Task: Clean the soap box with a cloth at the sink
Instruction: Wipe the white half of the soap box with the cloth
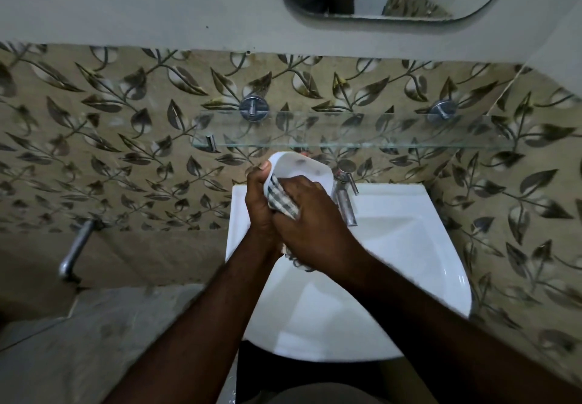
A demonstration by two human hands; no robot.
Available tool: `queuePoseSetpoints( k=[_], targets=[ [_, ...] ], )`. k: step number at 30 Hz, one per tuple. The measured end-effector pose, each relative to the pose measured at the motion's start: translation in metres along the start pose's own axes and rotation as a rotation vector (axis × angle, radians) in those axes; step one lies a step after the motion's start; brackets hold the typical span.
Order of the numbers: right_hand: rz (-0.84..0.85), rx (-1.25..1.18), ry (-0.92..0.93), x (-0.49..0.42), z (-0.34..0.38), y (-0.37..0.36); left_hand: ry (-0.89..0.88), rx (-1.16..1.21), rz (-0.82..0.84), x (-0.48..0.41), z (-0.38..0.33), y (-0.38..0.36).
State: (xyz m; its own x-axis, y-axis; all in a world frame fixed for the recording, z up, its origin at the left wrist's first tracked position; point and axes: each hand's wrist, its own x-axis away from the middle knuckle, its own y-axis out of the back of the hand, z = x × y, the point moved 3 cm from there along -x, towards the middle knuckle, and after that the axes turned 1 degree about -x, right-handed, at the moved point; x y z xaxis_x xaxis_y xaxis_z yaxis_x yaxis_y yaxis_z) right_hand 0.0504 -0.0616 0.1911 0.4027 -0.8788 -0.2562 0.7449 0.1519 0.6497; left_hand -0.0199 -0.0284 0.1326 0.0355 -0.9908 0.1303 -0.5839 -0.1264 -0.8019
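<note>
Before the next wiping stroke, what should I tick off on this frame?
1. Left hand grips the soap box: ok.
2. Right hand holds the checked cloth against the box: ok.
3. Both hands over the sink: ok.
4. Tap off: ok, no stream shows.
5. Box surface clean: cannot tell; dark marks show on it, which could be dirt or shadow.
6. Gap between the box and the glass shelf: cannot tell from this view.

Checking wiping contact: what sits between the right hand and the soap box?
The checked cloth, gripped by the right hand, lies against the soap box; the head view shows it.
</note>
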Motion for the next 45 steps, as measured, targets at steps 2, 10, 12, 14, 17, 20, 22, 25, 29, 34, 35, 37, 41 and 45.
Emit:
queuePoseSetpoints(
  k=[2, 10, 12, 14, 17, 20, 22, 25, 29, 34, 35, 37, 41, 45],
  targets=[
    [0.1, 0.167, 0.088, 0.004, -0.013, -0.002, 0.032, -0.015, -0.023, 0.0, -0.003, 0.005],
    [0.094, 0.585, 0.12, 0.01, -0.032, 0.006, 0.049, -0.067, -0.106, 0.004, 0.001, 0.009],
    [0.14, 0.261, -0.016, 0.009, -0.018, 0.007, 0.059, -0.108, -0.084, 0.007, 0.006, 0.011],
    [0.077, 0.124, 0.008, 0.007, -0.007, 0.006, 0.065, -0.101, -0.073, 0.008, 0.008, 0.011],
    [0.046, 0.245, 0.122, 0.012, -0.014, 0.003, 0.0, -0.098, -0.072, 0.006, -0.004, 0.003],
    [0.035, 0.406, 0.096, 0.015, -0.039, 0.007, -0.015, -0.072, -0.095, 0.002, -0.006, 0.002],
    [0.01, 0.389, 0.04, 0.015, -0.042, 0.01, -0.014, -0.067, -0.075, 0.003, -0.003, 0.001],
    [-0.028, -0.003, -0.12, 0.01, -0.021, 0.008, -0.051, -0.121, -0.042, 0.003, 0.0, -0.002],
    [-0.083, 0.018, 0.088, 0.013, -0.014, 0.003, -0.033, -0.121, 0.031, 0.005, -0.005, -0.003],
    [-0.121, 0.327, 0.207, 0.018, -0.072, -0.001, 0.083, -0.147, -0.082, -0.006, -0.006, 0.01],
    [-0.096, 0.32, 0.181, 0.018, -0.076, -0.002, 0.139, -0.197, -0.093, -0.007, -0.005, 0.012],
    [-0.041, 0.296, 0.125, 0.018, -0.08, -0.007, 0.223, -0.252, -0.108, -0.008, -0.006, 0.017],
    [-0.017, -0.021, -0.128, 0.015, -0.07, -0.007, 0.21, -0.272, -0.107, -0.006, 0.002, 0.024],
    [0.046, -0.169, -0.166, 0.012, -0.06, -0.014, 0.139, -0.282, -0.18, -0.002, 0.018, 0.025]
  ],
)
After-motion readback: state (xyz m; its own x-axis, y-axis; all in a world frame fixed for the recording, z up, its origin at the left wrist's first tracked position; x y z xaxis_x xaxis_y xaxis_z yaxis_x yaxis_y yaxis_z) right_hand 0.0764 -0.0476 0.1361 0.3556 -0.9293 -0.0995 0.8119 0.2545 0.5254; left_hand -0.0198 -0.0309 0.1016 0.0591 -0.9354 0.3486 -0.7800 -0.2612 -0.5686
